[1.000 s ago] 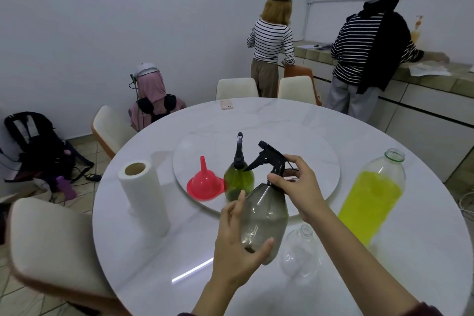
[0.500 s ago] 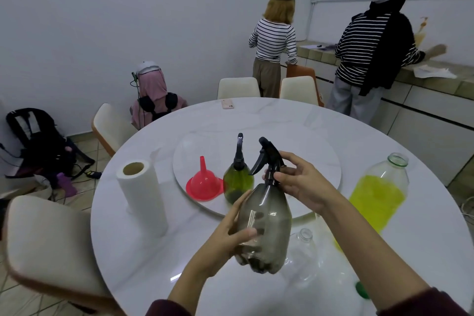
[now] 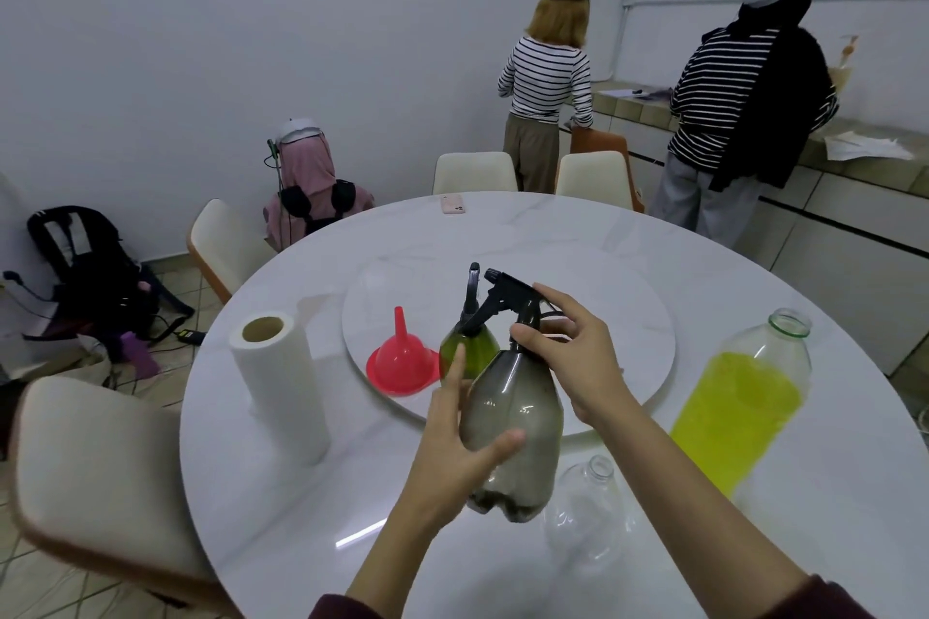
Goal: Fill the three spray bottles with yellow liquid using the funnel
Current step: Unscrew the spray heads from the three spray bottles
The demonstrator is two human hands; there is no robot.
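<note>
Head view: person holds a grey spray bottle (image 3: 513, 422) up off the white round tabletop (image 3: 754, 543), tilted slightly, black trigger head (image 3: 507, 297) pointing far-left. Left hand (image 3: 452, 437) wraps the bottle's lower body, thumb across the near side, fingers behind it. Right hand (image 3: 578, 362) grips the neck just under the trigger head, thumb and fingers curled round the collar.

Green spray bottle (image 3: 465, 349) stands upright on the round turntable (image 3: 628, 317) at the tabletop's centre, just behind the grey one, its own black sprayer on. Red funnel (image 3: 402, 362) sits mouth-down, spout up, on the turntable's near-left edge, just left of the green bottle. Clear bottle (image 3: 585, 513), no cap, stands on the tabletop near-right of the held bottle, partly behind the right forearm. Big clear bottle of yellow liquid (image 3: 739, 412) stands open on the right side of the tabletop, filled to about the shoulder.

Paper towel roll (image 3: 281, 382) upright on the left. Pink phone (image 3: 452, 205) flat at the far edge. Cream chairs (image 3: 100, 483) around the tabletop. Two people in striped tops stand at a counter far right, backs turned; a third sits low by the far-left wall.
</note>
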